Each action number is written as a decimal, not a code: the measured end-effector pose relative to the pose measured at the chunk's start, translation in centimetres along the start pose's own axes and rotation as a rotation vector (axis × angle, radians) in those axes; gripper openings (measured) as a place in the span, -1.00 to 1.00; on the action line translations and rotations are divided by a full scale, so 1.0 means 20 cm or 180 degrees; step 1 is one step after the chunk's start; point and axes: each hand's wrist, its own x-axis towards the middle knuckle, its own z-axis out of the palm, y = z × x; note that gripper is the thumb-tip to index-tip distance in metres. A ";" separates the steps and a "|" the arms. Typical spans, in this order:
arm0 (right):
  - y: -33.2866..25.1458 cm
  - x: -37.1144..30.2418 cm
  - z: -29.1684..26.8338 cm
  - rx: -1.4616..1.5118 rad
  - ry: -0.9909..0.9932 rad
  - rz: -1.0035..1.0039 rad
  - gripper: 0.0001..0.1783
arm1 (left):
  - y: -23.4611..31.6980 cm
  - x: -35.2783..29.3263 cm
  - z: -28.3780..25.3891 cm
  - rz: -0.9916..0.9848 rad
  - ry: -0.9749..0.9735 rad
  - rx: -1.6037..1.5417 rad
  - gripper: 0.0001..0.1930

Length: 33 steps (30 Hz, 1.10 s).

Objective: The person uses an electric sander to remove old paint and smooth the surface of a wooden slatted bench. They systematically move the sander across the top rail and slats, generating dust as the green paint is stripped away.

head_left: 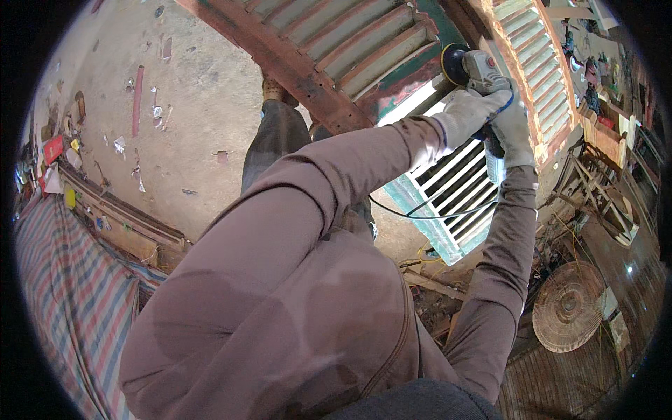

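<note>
Both my hands wear pale work gloves and grip an angle grinder (483,66) with a round dark disc at its left end. My left hand (467,115) wraps around the grinder near its head. Lower on its body, my right hand (514,136) is closed, its fingers partly hidden. The disc is beside the frame of a louvered shutter (308,77) with worn red-brown and green paint; I cannot tell whether it touches. To the right stands a louvered panel (542,77) with bare-looking wood edges. Below my hands shows a pale green slatted panel (418,203), crossed by a black cable (427,218).
A foot (271,89) shows under the shutter at left. Scraps and a reddish strip (138,101) litter the concrete floor (203,140). A striped tarp (70,273) lies at lower left. At right are a round ribbed grille (568,306) and piled wood pieces (603,143).
</note>
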 end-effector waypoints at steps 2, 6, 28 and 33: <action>-0.02 -0.01 0.01 -0.0109 0.0032 -0.0031 -0.42 | 0.00 -0.03 -0.01 -0.0512 -0.0014 -0.0635 -0.52; -0.23 -0.30 0.17 -0.0261 0.0229 -0.0555 -0.32 | -0.09 -0.35 -0.22 0.0468 -0.0080 0.2069 -0.57; -0.17 -0.07 0.12 -0.0169 0.0194 -0.0316 -0.27 | -0.01 -0.14 -0.26 0.1091 -0.0170 0.2559 -0.39; -0.23 -0.43 0.40 -0.0510 -0.0178 -0.1040 -0.43 | -0.03 -0.69 -0.23 -0.0638 0.1475 -0.1297 -0.70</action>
